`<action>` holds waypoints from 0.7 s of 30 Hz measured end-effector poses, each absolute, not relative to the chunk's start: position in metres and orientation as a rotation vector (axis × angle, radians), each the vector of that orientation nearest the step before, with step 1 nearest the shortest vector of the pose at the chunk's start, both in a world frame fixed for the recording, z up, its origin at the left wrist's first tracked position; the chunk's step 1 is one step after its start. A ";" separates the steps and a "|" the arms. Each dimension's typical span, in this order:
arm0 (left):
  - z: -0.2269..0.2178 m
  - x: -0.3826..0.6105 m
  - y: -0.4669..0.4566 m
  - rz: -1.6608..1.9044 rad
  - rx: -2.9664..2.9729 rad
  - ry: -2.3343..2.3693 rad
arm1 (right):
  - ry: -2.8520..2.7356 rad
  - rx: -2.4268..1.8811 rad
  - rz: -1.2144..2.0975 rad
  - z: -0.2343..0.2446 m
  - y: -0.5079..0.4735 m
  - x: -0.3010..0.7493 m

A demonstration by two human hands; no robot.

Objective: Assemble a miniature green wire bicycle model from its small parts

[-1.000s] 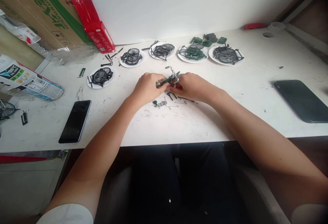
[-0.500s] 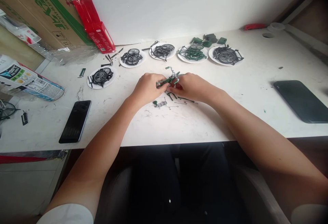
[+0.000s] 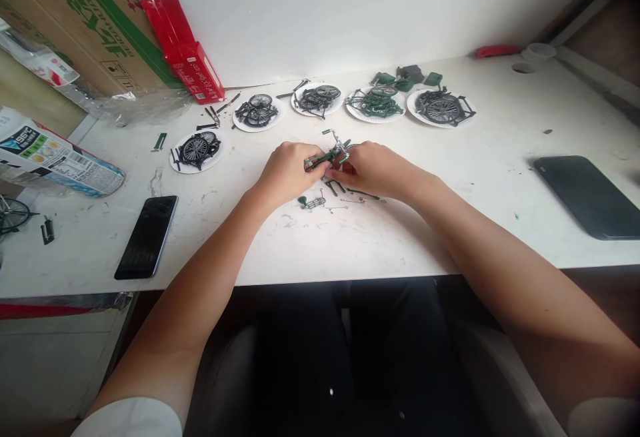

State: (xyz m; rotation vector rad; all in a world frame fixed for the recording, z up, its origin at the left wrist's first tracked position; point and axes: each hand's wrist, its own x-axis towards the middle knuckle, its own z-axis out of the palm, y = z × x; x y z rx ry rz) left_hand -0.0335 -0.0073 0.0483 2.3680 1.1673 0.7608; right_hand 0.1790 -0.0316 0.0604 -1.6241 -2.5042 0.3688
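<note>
A small green model bicycle [image 3: 334, 155] with silver handlebars is held between my two hands above the table. My left hand [image 3: 291, 169] is closed on the frame from the left side. From the right, my right hand [image 3: 369, 167] pinches the front part near the handlebars; its fingertips are partly hidden. Just below them lie a little wire rack [image 3: 315, 202], a green saddle-like piece [image 3: 303, 202], thin wire rods [image 3: 337, 208] and dark green bars [image 3: 363, 193].
Paper plates [image 3: 371, 118] of model bicycle parts stand in a row at the back. A phone [image 3: 147, 237] lies at left, near a carton [image 3: 60, 154] and a red box [image 3: 193, 67]. On the right rests a dark flat slab [image 3: 586, 195].
</note>
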 end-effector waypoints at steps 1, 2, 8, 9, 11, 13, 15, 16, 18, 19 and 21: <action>0.049 -0.033 -0.007 0.762 2.367 1.165 | -2.507 -1.627 0.370 0.061 -0.032 0.179; 0.049 -0.033 -0.008 0.764 2.365 1.163 | -2.509 -1.629 0.369 0.062 -0.032 0.179; 0.049 -0.033 -0.008 0.759 2.357 1.159 | -2.500 -1.620 0.373 0.062 -0.033 0.179; 0.049 -0.033 -0.008 0.760 2.359 1.159 | -2.498 -1.616 0.373 0.061 -0.033 0.179; 0.048 -0.034 -0.008 0.762 2.362 1.158 | -2.499 -1.613 0.371 0.061 -0.032 0.179; 0.048 -0.034 -0.008 0.765 2.367 1.153 | -2.502 -1.615 0.369 0.061 -0.032 0.179; 0.047 -0.034 -0.007 0.770 2.375 1.148 | -2.504 -1.623 0.369 0.061 -0.032 0.179; 0.047 -0.034 -0.007 0.771 2.379 1.148 | -2.507 -1.625 0.371 0.061 -0.032 0.179; 0.047 -0.034 -0.007 0.770 2.381 1.152 | -2.514 -1.627 0.379 0.063 -0.033 0.179; 0.047 -0.034 -0.007 0.767 2.380 1.154 | -2.517 -1.626 0.385 0.063 -0.033 0.179; 0.047 -0.033 -0.007 0.765 2.381 1.156 | -2.520 -1.623 0.395 0.065 -0.034 0.178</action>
